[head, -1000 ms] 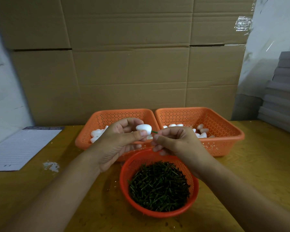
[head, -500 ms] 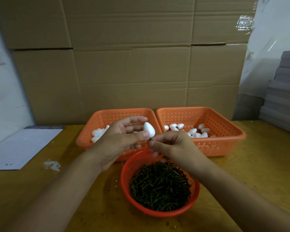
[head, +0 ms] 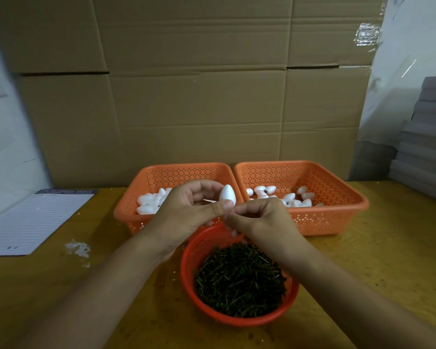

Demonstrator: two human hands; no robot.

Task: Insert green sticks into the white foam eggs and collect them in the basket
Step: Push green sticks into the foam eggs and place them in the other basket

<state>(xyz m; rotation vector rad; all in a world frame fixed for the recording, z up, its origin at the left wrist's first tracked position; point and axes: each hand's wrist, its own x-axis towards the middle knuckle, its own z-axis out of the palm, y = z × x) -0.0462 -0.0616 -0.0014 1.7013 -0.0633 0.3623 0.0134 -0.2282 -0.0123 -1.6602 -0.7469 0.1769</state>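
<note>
No readable text anywhere.
Saw only a lined paper sheet at the left edge of the frame, its dark header band carrying print too blurred and small to make out.

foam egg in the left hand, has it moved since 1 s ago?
Yes. The foam egg has tipped from lying sideways to pointing up, staying in front of the seam between the two square baskets.
</note>
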